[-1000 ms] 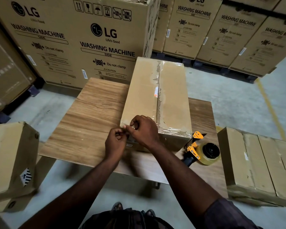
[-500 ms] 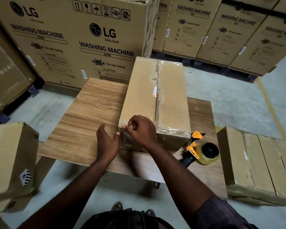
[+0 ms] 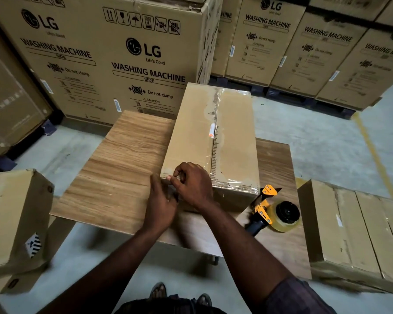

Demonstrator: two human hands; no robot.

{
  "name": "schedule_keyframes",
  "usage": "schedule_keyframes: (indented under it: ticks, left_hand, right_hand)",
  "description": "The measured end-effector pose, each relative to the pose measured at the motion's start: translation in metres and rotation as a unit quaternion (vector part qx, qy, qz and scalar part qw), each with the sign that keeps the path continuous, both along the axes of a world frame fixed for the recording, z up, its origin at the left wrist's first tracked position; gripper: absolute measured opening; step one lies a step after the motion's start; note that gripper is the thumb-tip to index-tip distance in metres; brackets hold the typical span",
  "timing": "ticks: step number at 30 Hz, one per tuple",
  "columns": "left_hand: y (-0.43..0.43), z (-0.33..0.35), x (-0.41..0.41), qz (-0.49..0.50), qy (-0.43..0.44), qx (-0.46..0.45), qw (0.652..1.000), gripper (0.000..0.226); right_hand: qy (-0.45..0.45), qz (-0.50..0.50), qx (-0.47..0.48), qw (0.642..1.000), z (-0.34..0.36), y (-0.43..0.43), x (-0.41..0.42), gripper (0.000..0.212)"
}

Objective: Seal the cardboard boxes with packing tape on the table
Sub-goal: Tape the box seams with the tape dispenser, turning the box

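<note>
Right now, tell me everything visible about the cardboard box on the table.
The cardboard box is long, brown, lying flat on the wooden table, its length running away from the camera. Clear glossy tape, wrinkled in places, covers its top centre seam and near top edge; a small white-orange sticker sits on the seam. The right hand curls over its near left corner; the left hand lies flat against the near face below.

At your eleven o'clock stands a large LG washing machine carton. More such cartons line up at one o'clock on dark pallets. A yellow floor line runs at two o'clock.
</note>
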State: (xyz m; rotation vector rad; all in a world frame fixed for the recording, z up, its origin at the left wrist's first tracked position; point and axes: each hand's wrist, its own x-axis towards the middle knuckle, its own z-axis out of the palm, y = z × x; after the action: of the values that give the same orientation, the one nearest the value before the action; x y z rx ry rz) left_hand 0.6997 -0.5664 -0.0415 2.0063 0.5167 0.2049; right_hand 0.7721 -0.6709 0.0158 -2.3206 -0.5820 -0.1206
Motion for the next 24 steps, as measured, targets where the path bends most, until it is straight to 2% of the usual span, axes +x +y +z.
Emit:
schedule_keyframes:
  ticks: [2, 3, 6, 7, 9, 11, 13, 16, 19, 24]
  left_hand:
    - [0.0, -0.002, 0.001, -0.033, 0.025, 0.015, 0.999, 0.1]
    - [0.002, -0.002, 0.002, -0.039, 0.048, 0.018, 0.998, 0.1]
    - [0.012, 0.005, 0.002, -0.023, 0.088, 0.051, 0.995, 0.061]
    - [0.013, 0.01, -0.001, -0.007, 0.079, 0.076, 0.994, 0.063]
    - [0.015, 0.019, -0.005, -0.008, 0.004, 0.136, 0.991, 0.077]
    - [0.012, 0.024, -0.008, -0.079, -0.05, 0.222, 0.971, 0.077]
    - [0.014, 0.025, -0.008, -0.147, -0.039, 0.288, 0.945, 0.077]
    - [0.024, 0.027, -0.008, -0.167, -0.019, 0.349, 0.922, 0.08]
    - [0.029, 0.03, -0.009, -0.176, -0.022, 0.357, 0.917, 0.08]
    - [0.023, 0.035, -0.011, -0.158, -0.011, 0.346, 0.925, 0.08]
  right_hand:
    - [-0.001, 0.0, 0.001, 1.0, -0.001, 0.0, 0.0, 0.021]
    - [-0.002, 0.003, 0.0, 1.0, -0.001, 0.0, 0.0, 0.02]
    - [-0.006, 0.012, -0.007, 1.0, -0.002, -0.002, 0.0, 0.019]
    - [-0.004, 0.014, -0.006, 1.0, -0.003, -0.003, 0.001, 0.018]
    - [-0.004, 0.018, 0.003, 1.0, -0.003, -0.004, 0.0, 0.015]
    - [-0.01, 0.025, 0.007, 1.0, -0.004, -0.006, -0.002, 0.014]
    - [-0.026, 0.036, -0.007, 0.999, -0.007, -0.009, -0.005, 0.018]
    - [-0.052, 0.066, -0.037, 0.996, -0.011, -0.021, -0.011, 0.028]
    - [-0.061, 0.09, -0.016, 0.994, -0.011, -0.048, -0.016, 0.028]
    - [-0.102, 0.035, 0.015, 0.994, -0.016, -0.12, -0.007, 0.023]
